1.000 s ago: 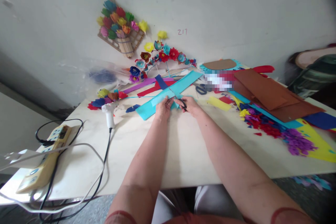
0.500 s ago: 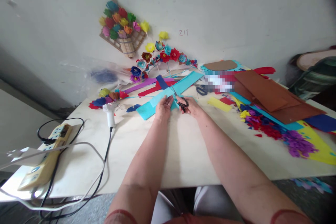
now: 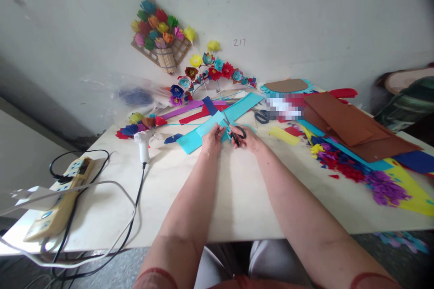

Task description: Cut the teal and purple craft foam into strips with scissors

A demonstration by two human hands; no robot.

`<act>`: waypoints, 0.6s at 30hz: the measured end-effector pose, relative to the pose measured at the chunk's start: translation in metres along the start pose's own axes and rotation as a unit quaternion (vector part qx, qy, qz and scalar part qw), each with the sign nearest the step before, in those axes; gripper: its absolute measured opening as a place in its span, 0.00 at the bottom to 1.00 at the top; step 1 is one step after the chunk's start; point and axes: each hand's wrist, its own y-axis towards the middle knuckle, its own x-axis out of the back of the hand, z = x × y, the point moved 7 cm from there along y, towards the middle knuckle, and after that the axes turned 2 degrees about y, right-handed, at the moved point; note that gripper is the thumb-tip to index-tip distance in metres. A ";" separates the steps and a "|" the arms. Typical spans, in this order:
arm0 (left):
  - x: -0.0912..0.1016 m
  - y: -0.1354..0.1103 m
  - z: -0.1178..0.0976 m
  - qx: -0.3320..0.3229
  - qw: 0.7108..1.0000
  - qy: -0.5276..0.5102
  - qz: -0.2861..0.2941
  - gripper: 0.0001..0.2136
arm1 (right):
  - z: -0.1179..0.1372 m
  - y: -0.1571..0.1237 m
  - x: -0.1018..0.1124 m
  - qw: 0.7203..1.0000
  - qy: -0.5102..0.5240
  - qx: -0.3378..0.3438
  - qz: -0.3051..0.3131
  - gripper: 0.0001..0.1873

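My right hand (image 3: pixel 250 139) is closed around a pair of scissors (image 3: pixel 241 133) with dark handles. Their blades point away from me and up to the left, over the blue paper. Close beside it, my left hand (image 3: pixel 212 141) pinches a small light-blue paper piece (image 3: pixel 214 119) near the blades; the fingertips partly hide it. Beneath both hands, a long turquoise paper strip (image 3: pixel 190 142) lies slantwise across the table. A dark blue strip (image 3: pixel 210 106) and a red strip (image 3: pixel 192 118) lie just beyond.
At left are a white glue gun (image 3: pixel 143 146) with its cord and a power strip (image 3: pixel 61 203). Paper flowers (image 3: pixel 214 73) stand by the wall. A second pair of scissors (image 3: pixel 261 116), brown sheets (image 3: pixel 352 122) and colourful paper scraps (image 3: pixel 352 167) lie at right.
My left fingers have closed from a more open, palm-up pose onto the light-blue paper beside the scissors. My right hand keeps the scissors in nearly the same place. The camera view has shifted slightly.
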 end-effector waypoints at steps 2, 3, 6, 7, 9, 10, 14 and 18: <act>0.000 0.000 -0.001 -0.004 1.000 -0.002 0.000 0.07 | 0.000 0.001 0.001 1.000 -0.003 0.002 -0.001 0.23; -0.001 0.000 -0.001 -0.005 1.000 -0.004 -0.001 0.08 | -0.001 0.001 0.001 1.000 -0.003 0.002 -0.001 0.23; 0.000 -0.001 -0.001 -0.003 1.000 -0.012 -0.011 0.09 | -0.004 0.003 0.002 1.000 -0.003 0.000 0.002 0.24; 0.000 -0.001 -0.001 -0.001 1.000 -0.013 -0.015 0.09 | -0.004 0.004 0.002 1.000 -0.006 0.000 0.004 0.24; 0.002 -0.001 -0.001 0.003 1.000 -0.013 -0.026 0.08 | -0.005 0.004 0.001 1.000 -0.020 0.004 0.010 0.24; 0.002 0.000 -0.001 0.003 0.999 -0.013 -0.032 0.07 | -0.004 0.004 0.000 1.000 -0.028 0.006 0.012 0.23; 0.006 0.003 0.001 0.001 0.999 -0.019 -0.041 0.05 | -0.001 0.002 -0.003 0.999 -0.045 0.007 0.016 0.22; 0.006 0.005 0.002 -0.005 0.999 -0.024 -0.029 0.04 | 0.004 -0.001 -0.006 0.998 -0.054 0.004 0.015 0.21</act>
